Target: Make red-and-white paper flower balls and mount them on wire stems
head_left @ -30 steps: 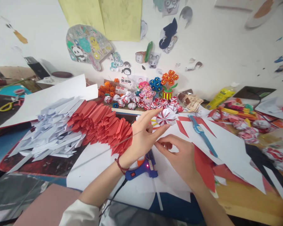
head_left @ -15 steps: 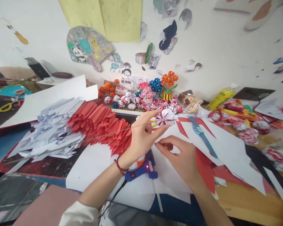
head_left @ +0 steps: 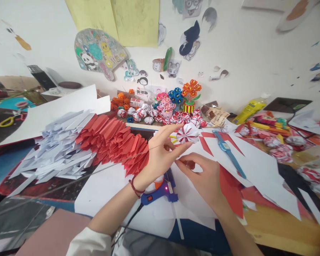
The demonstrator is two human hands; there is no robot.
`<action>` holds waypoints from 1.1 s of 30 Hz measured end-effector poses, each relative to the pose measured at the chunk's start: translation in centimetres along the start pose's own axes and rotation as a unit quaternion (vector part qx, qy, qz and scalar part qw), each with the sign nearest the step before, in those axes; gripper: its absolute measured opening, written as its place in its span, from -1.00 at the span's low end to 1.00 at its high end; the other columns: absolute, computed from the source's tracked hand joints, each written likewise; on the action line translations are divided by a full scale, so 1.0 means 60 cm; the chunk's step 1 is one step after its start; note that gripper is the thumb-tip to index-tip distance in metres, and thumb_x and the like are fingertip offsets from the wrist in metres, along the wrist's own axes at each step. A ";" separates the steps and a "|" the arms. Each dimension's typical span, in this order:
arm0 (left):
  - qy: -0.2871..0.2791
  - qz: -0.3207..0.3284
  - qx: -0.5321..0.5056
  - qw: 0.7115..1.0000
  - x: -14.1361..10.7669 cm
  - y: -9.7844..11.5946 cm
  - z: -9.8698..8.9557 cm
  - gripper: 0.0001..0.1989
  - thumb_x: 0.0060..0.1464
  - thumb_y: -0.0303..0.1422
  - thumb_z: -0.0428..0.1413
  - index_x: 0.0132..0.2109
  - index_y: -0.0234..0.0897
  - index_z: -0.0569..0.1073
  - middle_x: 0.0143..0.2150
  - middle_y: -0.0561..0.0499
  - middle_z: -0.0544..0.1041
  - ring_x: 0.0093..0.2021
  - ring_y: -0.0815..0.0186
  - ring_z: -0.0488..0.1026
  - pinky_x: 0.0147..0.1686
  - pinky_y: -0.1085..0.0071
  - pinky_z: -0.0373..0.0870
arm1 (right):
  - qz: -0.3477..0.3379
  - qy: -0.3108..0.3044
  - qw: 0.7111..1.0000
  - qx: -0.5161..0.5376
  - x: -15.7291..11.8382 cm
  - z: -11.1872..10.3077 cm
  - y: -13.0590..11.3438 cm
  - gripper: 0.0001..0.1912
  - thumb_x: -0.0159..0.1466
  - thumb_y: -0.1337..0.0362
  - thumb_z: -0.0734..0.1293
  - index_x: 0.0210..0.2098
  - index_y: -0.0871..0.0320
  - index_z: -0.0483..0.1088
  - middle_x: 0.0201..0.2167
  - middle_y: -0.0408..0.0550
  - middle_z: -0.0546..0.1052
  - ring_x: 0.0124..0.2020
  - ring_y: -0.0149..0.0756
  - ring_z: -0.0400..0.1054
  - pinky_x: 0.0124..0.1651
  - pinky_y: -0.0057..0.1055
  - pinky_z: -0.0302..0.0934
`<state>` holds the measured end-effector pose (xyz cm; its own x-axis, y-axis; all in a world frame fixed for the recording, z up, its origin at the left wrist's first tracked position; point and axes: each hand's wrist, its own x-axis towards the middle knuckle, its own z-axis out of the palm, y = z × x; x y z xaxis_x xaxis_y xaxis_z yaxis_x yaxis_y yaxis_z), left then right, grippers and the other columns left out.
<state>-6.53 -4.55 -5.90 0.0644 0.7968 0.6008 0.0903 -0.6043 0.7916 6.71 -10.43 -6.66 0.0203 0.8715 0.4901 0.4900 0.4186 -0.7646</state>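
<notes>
Near the centre of the bench (head_left: 272, 224), a red-and-white paper flower (head_left: 187, 133) is held between the thumb and fingers of the left hand (head_left: 158, 156). At five o'clock from it, the right hand (head_left: 208, 180) has thumb and forefinger drawn together near the left thumb; whether anything is pinched there, I cannot tell. A blue glue gun (head_left: 156, 196) lies at seven o'clock, its red light lit. Toward nine o'clock are folded red papers (head_left: 114, 140), then folded white papers (head_left: 58, 149) farther out. A blue watch (head_left: 226, 149) lies between three and four; potted orange flowers (head_left: 192, 90) stand at twelve.
</notes>
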 end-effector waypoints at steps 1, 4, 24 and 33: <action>0.000 0.001 0.000 1.000 -0.001 -0.001 0.001 -0.57 0.07 -0.22 0.29 0.08 -0.18 0.49 0.09 -0.12 0.48 -0.58 0.61 0.28 -0.65 0.61 0.24 | 0.000 0.000 1.000 -0.002 0.000 0.001 0.000 -0.89 0.22 0.36 0.41 -0.45 0.13 0.47 -0.54 -0.19 0.50 -0.56 -0.43 0.23 -0.48 -0.47 0.19; 0.005 0.002 0.011 1.000 -0.003 -0.002 0.003 -0.58 0.07 -0.24 0.30 0.08 -0.16 0.50 0.07 -0.10 0.49 -0.56 0.60 0.26 -0.65 0.61 0.24 | 0.001 -0.001 1.000 -0.007 0.001 0.002 -0.001 -0.88 0.22 0.35 0.41 -0.46 0.13 0.47 -0.56 -0.18 0.49 -0.57 -0.44 0.23 -0.51 -0.48 0.19; 0.049 0.010 0.023 0.998 -0.005 -0.010 0.005 -0.60 0.11 -0.26 0.27 0.09 -0.17 0.48 0.06 -0.10 0.46 -0.62 0.67 -0.06 -0.72 0.57 -0.09 | -0.001 -0.015 1.000 0.000 0.002 0.007 -0.005 -0.87 0.24 0.32 0.39 -0.45 0.13 0.47 -0.55 -0.17 0.49 -0.56 -0.43 0.23 -0.55 -0.51 0.20; 0.053 0.002 0.017 0.998 -0.004 -0.005 0.006 -0.60 0.08 -0.30 0.30 0.07 -0.18 0.49 0.03 -0.09 0.47 -0.63 0.68 -0.05 -0.74 0.57 -0.11 | 0.011 -0.019 1.000 0.005 -0.001 0.008 -0.002 -0.88 0.23 0.33 0.40 -0.45 0.14 0.48 -0.55 -0.18 0.49 -0.56 -0.44 0.24 -0.53 -0.51 0.19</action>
<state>-6.21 -4.55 -6.30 -0.0403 0.7882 0.6141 0.1248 -0.6058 0.7857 6.25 -10.39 -6.82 -0.0016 0.8897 0.4565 0.4811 0.4009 -0.7796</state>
